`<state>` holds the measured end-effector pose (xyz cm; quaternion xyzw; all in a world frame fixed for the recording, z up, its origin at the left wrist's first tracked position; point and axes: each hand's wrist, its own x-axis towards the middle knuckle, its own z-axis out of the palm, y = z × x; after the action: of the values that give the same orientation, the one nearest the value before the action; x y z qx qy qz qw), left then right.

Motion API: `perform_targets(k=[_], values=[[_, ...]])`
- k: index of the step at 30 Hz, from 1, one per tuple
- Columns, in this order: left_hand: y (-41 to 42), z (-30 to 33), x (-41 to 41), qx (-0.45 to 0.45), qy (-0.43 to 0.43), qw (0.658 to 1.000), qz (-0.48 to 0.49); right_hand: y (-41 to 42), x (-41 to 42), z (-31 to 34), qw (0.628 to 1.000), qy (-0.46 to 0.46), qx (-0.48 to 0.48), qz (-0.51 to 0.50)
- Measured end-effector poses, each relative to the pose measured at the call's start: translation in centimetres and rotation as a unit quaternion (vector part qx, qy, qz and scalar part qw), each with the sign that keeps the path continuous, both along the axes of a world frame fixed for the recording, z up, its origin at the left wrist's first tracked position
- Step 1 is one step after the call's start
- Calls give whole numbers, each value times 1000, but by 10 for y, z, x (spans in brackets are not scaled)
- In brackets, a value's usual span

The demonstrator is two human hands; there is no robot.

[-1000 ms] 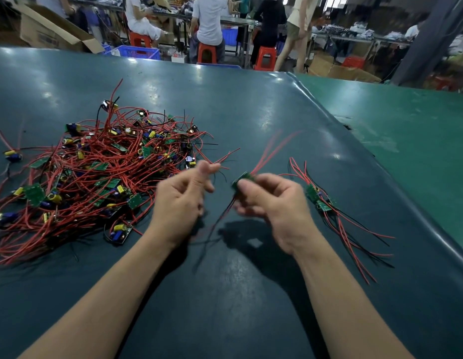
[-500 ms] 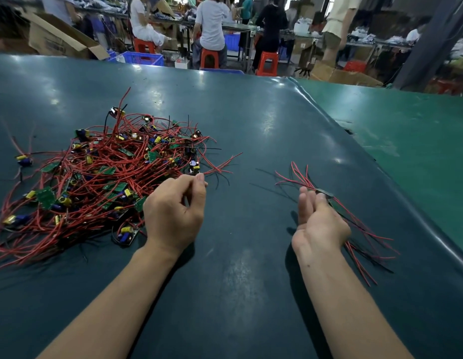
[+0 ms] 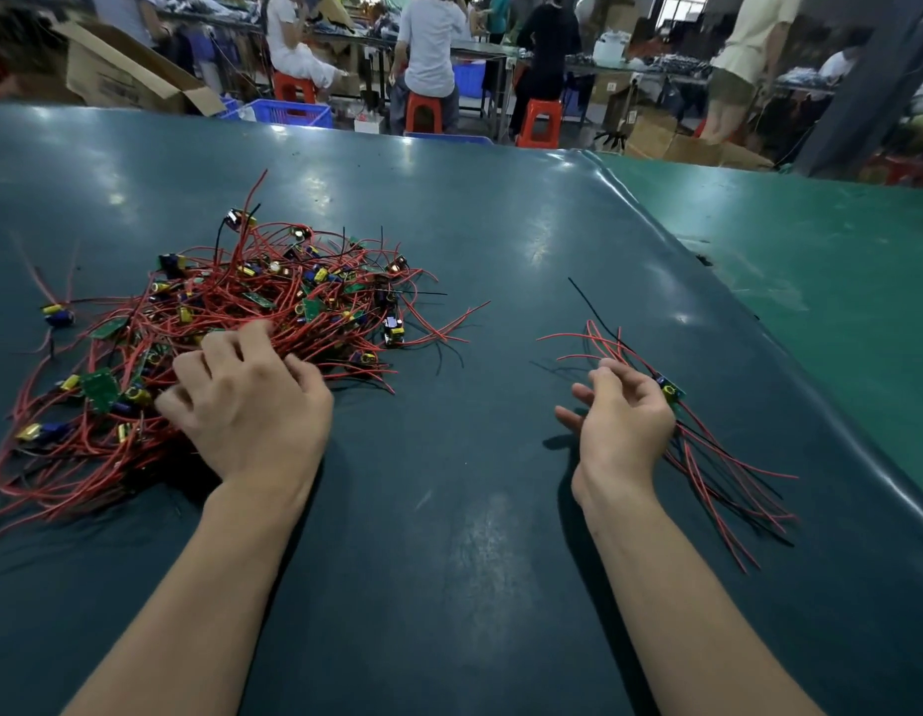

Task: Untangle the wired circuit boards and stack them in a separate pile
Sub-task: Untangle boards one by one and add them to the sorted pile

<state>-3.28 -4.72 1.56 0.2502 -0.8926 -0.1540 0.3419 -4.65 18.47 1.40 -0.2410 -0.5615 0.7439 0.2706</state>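
A tangled heap (image 3: 273, 307) of small green circuit boards with red and black wires lies on the dark table at the left. My left hand (image 3: 247, 405) reaches into the near edge of the heap, fingers spread and bent among the wires; what they hold is hidden. At the right lies a small sorted pile (image 3: 707, 436) of boards with wires fanned out. My right hand (image 3: 622, 421) hovers just left of that pile, fingers loosely curled and holding nothing.
The dark green table (image 3: 449, 534) ends at a raised seam on the right, beside a lighter green table (image 3: 820, 281). One stray board (image 3: 59, 315) lies far left. People sit on red stools at benches behind, with cardboard boxes.
My right hand carried a board to the right pile and let it go. My left hand moved left from the middle into the tangled heap.
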Motion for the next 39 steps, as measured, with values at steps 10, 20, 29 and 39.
perform_targets(k=[10, 20, 29, 39], values=[[-6, 3, 0, -11, 55, 998, -25, -9, 0, -8, 981, -30, 179, 68], [-3, 8, -7, -74, -5, 994, -78, -14, 3, -8, 965, -1, 235, 114], [5, 2, -21, -73, -19, 991, -107, -14, 5, -6, 963, -8, 239, 125], [5, -4, -23, -61, -8, 994, -85, -14, 8, -6, 962, -18, 240, 130]])
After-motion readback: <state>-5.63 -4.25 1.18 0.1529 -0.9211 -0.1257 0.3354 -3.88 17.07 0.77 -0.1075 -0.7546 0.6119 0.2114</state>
